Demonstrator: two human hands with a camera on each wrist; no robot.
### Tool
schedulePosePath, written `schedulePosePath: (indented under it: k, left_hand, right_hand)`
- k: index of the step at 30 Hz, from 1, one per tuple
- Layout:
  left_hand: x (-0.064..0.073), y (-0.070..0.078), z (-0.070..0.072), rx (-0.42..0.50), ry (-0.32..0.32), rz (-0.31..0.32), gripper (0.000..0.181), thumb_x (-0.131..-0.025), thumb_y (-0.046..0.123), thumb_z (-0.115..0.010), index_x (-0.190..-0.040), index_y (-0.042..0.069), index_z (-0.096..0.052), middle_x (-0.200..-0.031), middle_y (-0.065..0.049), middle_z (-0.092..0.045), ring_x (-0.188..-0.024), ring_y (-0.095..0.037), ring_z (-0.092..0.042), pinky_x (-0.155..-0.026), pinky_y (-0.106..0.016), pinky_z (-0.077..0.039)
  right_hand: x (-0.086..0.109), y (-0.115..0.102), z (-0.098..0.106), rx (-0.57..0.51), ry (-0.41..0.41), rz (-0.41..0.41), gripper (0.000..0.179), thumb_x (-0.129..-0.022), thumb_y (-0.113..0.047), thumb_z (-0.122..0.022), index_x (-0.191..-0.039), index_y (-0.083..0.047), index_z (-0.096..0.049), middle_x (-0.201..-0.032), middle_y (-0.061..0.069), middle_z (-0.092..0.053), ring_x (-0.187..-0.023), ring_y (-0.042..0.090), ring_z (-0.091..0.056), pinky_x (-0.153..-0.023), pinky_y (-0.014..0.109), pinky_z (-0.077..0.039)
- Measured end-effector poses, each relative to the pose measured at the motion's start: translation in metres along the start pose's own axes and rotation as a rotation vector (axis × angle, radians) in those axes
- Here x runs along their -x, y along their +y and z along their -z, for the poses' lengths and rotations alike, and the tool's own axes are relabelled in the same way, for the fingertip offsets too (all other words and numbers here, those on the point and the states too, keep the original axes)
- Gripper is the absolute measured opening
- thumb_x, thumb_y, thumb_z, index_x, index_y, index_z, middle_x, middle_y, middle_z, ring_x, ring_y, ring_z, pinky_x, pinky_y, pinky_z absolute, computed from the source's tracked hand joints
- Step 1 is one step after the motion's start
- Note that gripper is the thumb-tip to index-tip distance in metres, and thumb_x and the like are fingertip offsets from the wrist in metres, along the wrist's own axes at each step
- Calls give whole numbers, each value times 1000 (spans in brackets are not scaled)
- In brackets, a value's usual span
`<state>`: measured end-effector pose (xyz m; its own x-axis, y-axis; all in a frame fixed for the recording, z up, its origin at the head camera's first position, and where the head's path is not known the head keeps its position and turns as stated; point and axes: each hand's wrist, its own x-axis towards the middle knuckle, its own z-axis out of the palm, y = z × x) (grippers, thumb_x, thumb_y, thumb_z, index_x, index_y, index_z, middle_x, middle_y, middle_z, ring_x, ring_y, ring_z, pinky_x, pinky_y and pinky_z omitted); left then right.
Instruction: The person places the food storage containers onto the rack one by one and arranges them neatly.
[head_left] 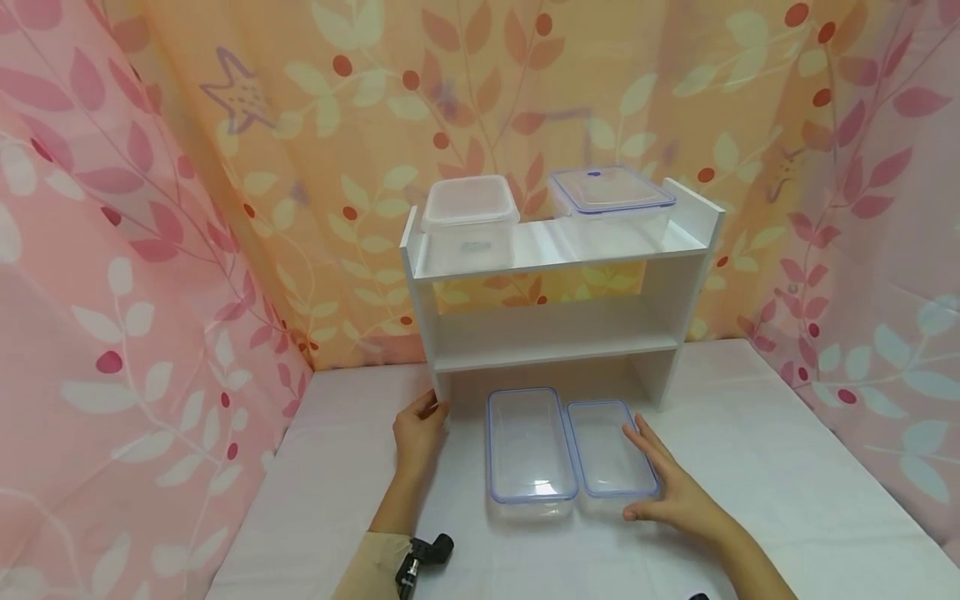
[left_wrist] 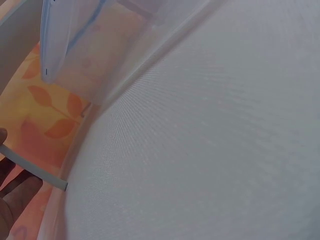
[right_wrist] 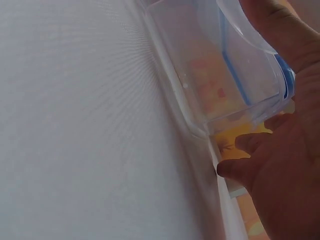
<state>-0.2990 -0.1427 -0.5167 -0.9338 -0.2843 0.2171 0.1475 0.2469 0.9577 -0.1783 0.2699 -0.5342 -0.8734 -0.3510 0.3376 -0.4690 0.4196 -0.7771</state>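
Small blue-rimmed container (head_left: 609,454): on the white-covered desk (head_left: 765,475), in front of the white shelf (head_left: 555,333), just beside the larger blue-rimmed container (head_left: 529,446). Right hand (head_left: 675,493): fingers and thumb spread wide at small container's right side, grasping nothing; contact cannot be told. Left hand (head_left: 418,433): pinches lower end of shelf's left side panel (head_left: 427,325).

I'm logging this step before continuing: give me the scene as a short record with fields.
Left hand: grips the lower left side of the white shelf unit
Right hand: spread at the right side of the smaller container; firm contact unclear
Table: smaller container, with the larger container on its left; both blue-rimmed
Top tier: frosted-lidded box left, blue-edged box right
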Motion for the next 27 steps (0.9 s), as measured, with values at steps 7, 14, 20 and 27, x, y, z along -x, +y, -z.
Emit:
schedulePosePath:
  k: [7, 14, 20, 27]
  left_hand:
    - [-3, -1, 1, 32, -15, 10, 37, -83, 21, -76, -119, 17, -70, -113, -2, -71, -97, -18, -69, -64, -28, -57]
    - [-5, -1, 2, 2, -11, -7, 38, -82, 26, -76, -119, 18, -70, -113, 1, -71, -98, -16, -69, -70, -27, -57]
    - [-2, -3, 0, 19, -11, -3, 37, -83, 19, -75, -119, 13, -69, -113, -6, -71, -95, -19, -70, -66, -27, -57]
    - [-3, -8, 0, 38, -20, -6, 36, -84, 23, -74, -119, 17, -70, -109, -3, -72, -93, -17, -70, -64, -29, -58]
  right_hand:
    - [0, 5, -1, -12, -20, -50, 114, -65, -18, -88, -155, -15, -18, -163, 8, 7, -149, 24, 8, -115, 56, -6]
    - [-3, 6, -2, -35, -31, -67, 116, -63, -18, -89, -155, -19, -18, -163, 5, 10, -148, 26, 10, -99, 79, -8]
    - [1, 6, -3, -31, -54, -76, 118, -61, -19, -90, -155, -18, -18, -162, 1, 14, -147, 31, 12, -96, 81, -8]
    - [1, 7, -3, 34, -48, -96, 118, -60, -29, -90, -154, -23, -21, -163, 0, 11, -148, 34, 6, -119, 42, -8]
